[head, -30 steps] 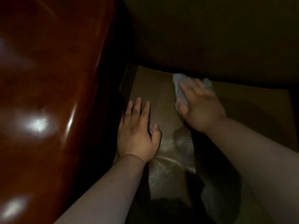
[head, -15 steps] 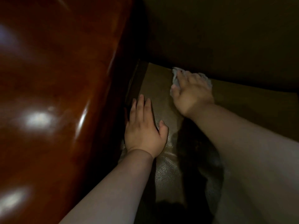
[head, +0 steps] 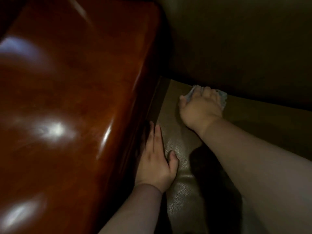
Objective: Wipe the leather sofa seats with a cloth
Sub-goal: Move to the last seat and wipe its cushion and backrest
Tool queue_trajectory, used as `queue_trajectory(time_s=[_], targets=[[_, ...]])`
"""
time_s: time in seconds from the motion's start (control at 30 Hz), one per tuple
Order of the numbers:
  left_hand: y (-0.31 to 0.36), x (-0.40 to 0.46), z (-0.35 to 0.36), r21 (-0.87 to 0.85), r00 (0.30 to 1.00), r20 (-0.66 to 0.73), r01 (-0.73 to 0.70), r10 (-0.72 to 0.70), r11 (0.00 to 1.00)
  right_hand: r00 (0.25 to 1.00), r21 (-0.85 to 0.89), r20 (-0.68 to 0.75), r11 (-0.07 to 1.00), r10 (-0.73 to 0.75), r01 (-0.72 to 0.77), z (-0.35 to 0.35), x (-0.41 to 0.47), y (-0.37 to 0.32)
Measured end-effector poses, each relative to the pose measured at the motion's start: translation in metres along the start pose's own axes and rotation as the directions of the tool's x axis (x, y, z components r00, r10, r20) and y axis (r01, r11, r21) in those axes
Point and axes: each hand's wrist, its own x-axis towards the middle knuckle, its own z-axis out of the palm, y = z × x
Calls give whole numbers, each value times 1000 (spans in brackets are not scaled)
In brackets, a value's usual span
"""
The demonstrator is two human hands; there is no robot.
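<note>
Your right hand is curling its fingers over a pale cloth, pressing it onto the leather sofa seat at the far edge, right against the dark backrest; your left hand is resting flat on the seat, fingers straight and together, just beside the glossy reddish wooden armrest; both forearms are wearing light sleeves.
</note>
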Motion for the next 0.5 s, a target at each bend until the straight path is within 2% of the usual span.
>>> queue_trajectory(time_s=[0.07,0.17,0.2,0.27,0.33,0.4,0.43,0.47,0.5], targets=[[-1,-1,-3,-6,1000,0,-8,8,1000,999,10,1,999,-36,36,-3,-6,-2],[3,-1,-8,-14,1000,3,-8,8,1000,940,-42,24,939,-339,340,-10,-30,31],[4,-1,-9,-27,1000,2,-10,10,1000,919,-42,14,918,-394,394,-11,-40,44],[3,-2,-7,-54,1000,1,0,0,999,944,-19,-37,945,-327,326,-8,-43,57],[1,-1,-4,-71,1000,-4,-1,1,997,993,26,-34,993,-116,117,-5,-28,37],[1,0,-4,-69,999,-30,-20,18,997,997,73,-64,997,32,-27,2,-8,-1],[1,0,-3,-69,999,-42,-27,25,997,996,102,-74,994,48,-40,5,0,-19],[-1,0,-2,-69,998,-48,-34,31,997,998,117,-70,993,-2,10,6,2,-32],[-2,0,-1,-73,998,-49,-40,36,997,989,110,-60,984,-138,144,8,0,-38]])
